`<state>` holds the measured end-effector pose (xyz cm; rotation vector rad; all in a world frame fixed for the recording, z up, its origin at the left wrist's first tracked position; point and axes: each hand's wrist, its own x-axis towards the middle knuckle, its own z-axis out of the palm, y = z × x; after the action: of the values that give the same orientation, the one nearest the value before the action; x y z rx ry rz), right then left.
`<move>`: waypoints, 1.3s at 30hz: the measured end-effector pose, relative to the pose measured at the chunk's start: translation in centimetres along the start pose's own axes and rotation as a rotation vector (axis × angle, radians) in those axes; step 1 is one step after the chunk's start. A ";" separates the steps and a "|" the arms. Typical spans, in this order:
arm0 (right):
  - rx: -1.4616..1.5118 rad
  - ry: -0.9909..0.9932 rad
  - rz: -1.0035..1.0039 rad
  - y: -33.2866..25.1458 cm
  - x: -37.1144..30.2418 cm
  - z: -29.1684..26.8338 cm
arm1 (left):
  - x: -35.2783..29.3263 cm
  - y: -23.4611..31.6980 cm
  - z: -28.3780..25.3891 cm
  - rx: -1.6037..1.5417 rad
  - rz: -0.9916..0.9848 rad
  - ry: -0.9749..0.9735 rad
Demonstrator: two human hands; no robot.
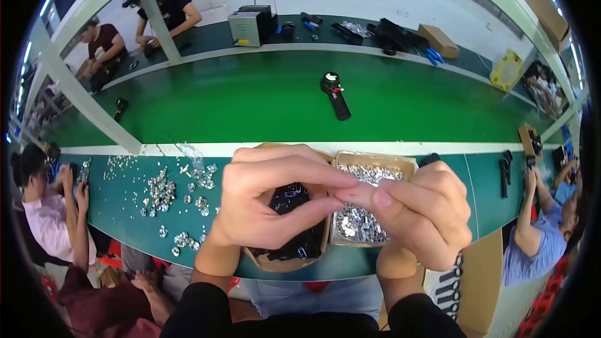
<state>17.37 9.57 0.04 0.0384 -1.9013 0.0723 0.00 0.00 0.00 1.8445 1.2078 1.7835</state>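
Observation:
My left hand (269,197) and my right hand (429,213) meet in front of me, fingertips touching. Each is closed in a pinch, thumb against fingers. Whatever sits between the fingertips is hidden or too small to name. Beneath my left hand stands a cardboard box (282,265) of small black parts (294,235), partly covered by the hand. Below the meeting fingertips is a second, shallower cardboard box (404,161) filled with small shiny metal parts (357,228). Both boxes rest on the green worktable (156,235).
Clusters of shiny round parts (161,191) lie on the table at left. Beyond a white ledge (163,149), a green conveyor belt (250,97) carries a black handheld device (338,100). Co-workers sit at left (53,213) and right (538,244). An open carton (482,281) stands at lower right.

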 end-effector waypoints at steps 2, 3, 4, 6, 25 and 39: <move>-0.005 0.008 -0.025 0.8 -0.7 -1.2 | -0.3 0.4 1.7 -0.053 -0.076 0.024; -0.083 0.057 -0.023 -0.3 0.2 2.1 | 0.7 -0.8 -2.0 -0.067 -0.030 -0.055; -0.066 0.048 -0.036 -0.1 0.0 2.2 | 0.3 -0.8 -1.9 -0.066 -0.031 -0.023; -0.066 0.048 -0.055 0.0 -0.6 2.2 | 0.0 -0.6 -1.6 -0.065 -0.034 0.015; -0.133 0.061 -0.072 -0.8 -1.4 1.7 | 0.1 0.4 -1.4 0.010 0.037 -0.007; -0.130 0.052 -0.013 1.7 0.4 3.1 | 0.1 -0.7 -1.7 0.186 0.157 0.154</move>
<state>14.25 11.10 -0.65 -0.0385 -1.8498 -0.0584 -1.86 -0.06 -0.15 1.9839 1.3601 1.9899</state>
